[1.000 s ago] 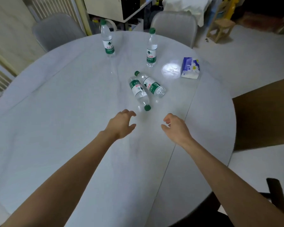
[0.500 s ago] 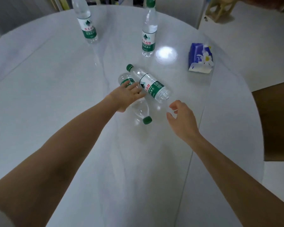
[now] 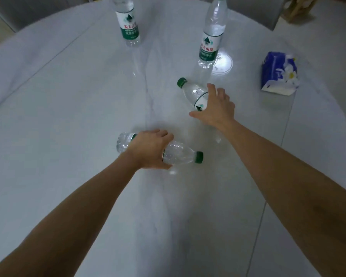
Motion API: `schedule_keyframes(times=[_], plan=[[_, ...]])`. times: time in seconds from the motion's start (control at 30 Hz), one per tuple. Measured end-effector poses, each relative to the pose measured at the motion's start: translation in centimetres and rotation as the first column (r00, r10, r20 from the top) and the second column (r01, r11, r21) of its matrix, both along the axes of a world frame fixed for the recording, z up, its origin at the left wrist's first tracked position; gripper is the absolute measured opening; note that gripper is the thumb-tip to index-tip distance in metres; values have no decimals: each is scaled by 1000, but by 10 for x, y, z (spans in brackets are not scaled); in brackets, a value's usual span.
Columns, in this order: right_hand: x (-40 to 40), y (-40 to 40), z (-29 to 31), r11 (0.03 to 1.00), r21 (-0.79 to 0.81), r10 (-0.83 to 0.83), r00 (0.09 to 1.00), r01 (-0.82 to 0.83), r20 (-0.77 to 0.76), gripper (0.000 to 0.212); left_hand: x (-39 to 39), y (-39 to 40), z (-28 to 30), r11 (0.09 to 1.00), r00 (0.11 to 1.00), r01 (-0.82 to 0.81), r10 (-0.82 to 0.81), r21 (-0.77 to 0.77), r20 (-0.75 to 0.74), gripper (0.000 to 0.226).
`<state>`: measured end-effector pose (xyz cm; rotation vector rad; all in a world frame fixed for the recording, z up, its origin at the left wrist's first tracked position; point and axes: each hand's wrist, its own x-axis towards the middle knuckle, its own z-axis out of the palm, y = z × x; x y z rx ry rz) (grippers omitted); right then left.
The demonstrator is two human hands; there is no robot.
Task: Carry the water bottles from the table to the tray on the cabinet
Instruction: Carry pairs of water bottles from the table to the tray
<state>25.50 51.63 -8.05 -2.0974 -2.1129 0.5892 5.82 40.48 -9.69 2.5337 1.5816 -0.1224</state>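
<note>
Several clear water bottles with green caps and green-white labels are on the round white table (image 3: 68, 116). My left hand (image 3: 148, 150) grips one lying bottle (image 3: 178, 155) round its middle, cap pointing right. My right hand (image 3: 216, 108) lies over a second lying bottle (image 3: 192, 92), fingers spread across its label, thumb stretched out to the left; the bottle's lower half is hidden under the hand. Two more bottles stand upright at the far side, one on the left (image 3: 128, 25) and one on the right (image 3: 211, 37). The tray and cabinet are out of view.
A blue tissue pack (image 3: 279, 73) with a flower print lies at the right of the table. A bright lamp reflection (image 3: 223, 63) shines beside the right upright bottle. A wooden stool (image 3: 300, 7) stands on the floor beyond the table.
My left hand has closed round one lying bottle and drawn it toward me and to the left. My right hand has moved forward onto the other lying bottle. The camera has leaned closer.
</note>
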Motion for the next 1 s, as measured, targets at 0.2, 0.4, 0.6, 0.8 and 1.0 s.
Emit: schedule_keyframes(times=[0.2, 0.4, 0.6, 0.8, 1.0], plan=[[16, -14, -28, 993, 118, -9, 979, -15, 205, 79, -1, -6, -12, 991, 998, 19, -28, 130, 64, 63], [45, -96, -23, 980, 97, -182, 978, 173, 97, 73, 2, -40, -4, 999, 999, -25, 24, 37, 37, 69], [64, -216, -13, 956, -80, -283, 959, 281, -12, 72, 8, -131, 15, 955, 954, -247, 270, -167, 131, 62], [44, -297, 2, 915, -246, -392, 850, 320, -352, 50, 6, -223, 56, 532, 235, -614, 828, -583, 509, 47], [22, -376, 50, 901, -421, -266, 637, -102, -724, 32, 15, -352, 109, 402, -458, -392, 695, -827, 555, 32]])
